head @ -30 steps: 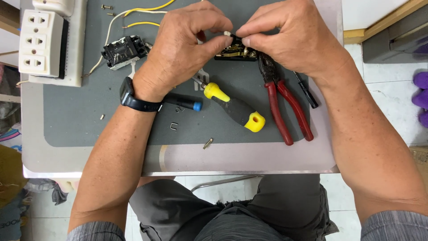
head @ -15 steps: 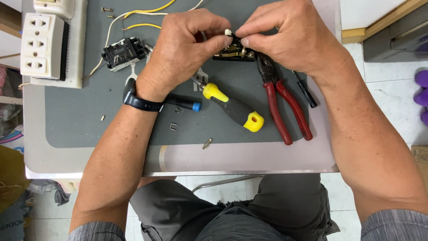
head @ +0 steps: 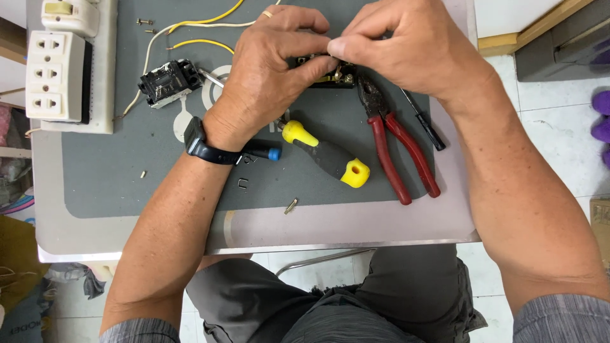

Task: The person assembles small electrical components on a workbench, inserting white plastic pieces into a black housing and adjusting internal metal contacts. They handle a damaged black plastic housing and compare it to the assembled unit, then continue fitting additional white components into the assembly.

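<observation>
My left hand (head: 270,70) and my right hand (head: 406,47) meet at the far middle of the small grey table (head: 127,235). Both pinch a small black electrical part with brass contacts (head: 330,75); my fingers hide most of it. A dark watch (head: 203,145) is on my left wrist. Just under the hands lie red-handled pliers (head: 400,149), a screwdriver with a black and yellow handle (head: 327,155), and a thin black-handled screwdriver (head: 424,122).
A black switch module (head: 168,80) with yellow and white wires (head: 203,22) lies left of my hands. A white triple socket block (head: 56,76) sits at the table's far left. Small screws (head: 290,205) and metal bits are scattered near the front. A blue-tipped tool (head: 264,152) pokes out under my left wrist.
My hands stay together on the small part, with only slight finger shifts. The tools on the table have not moved.
</observation>
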